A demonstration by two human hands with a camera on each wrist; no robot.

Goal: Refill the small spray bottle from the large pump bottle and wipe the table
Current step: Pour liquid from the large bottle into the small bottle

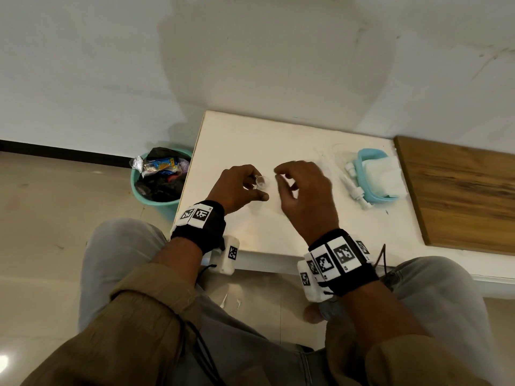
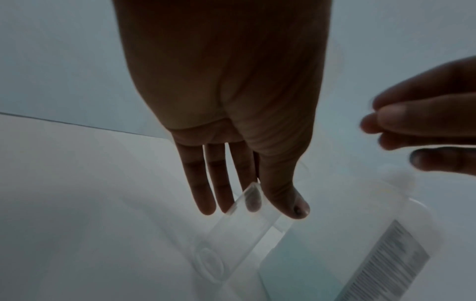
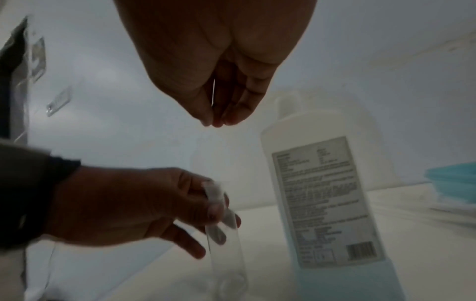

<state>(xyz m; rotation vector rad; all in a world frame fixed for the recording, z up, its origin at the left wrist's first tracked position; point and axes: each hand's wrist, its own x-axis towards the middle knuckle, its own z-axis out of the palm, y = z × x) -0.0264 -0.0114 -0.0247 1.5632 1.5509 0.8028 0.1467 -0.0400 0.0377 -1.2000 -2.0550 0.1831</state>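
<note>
Bottle work first: my left hand [image 1: 237,188] pinches the neck of the small spray bottle [image 1: 260,181], upright on the desk [image 1: 250,135], mouth open upward. Just right of it, my right hand [image 1: 303,190] hovers, fingertips bunched, apparently holding nothing; the large pump bottle [image 3: 327,193] stands further right, nearer that hand.

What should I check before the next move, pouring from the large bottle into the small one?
1. Small spray bottle steadied: ok, the left hand grips it near the top.
2. Its mouth uncovered: ok, the head view shows an open neck.
3. Large pump bottle upright and near: ok, it stands just beside the small one.
4. Liquid left in it: ok, but the blue level is low.
5. Right hand free: cannot tell, its fingertips are pinched together and blurred.
6. Wiping cloth ready: ok, a white cloth lies in the blue basket.
</note>
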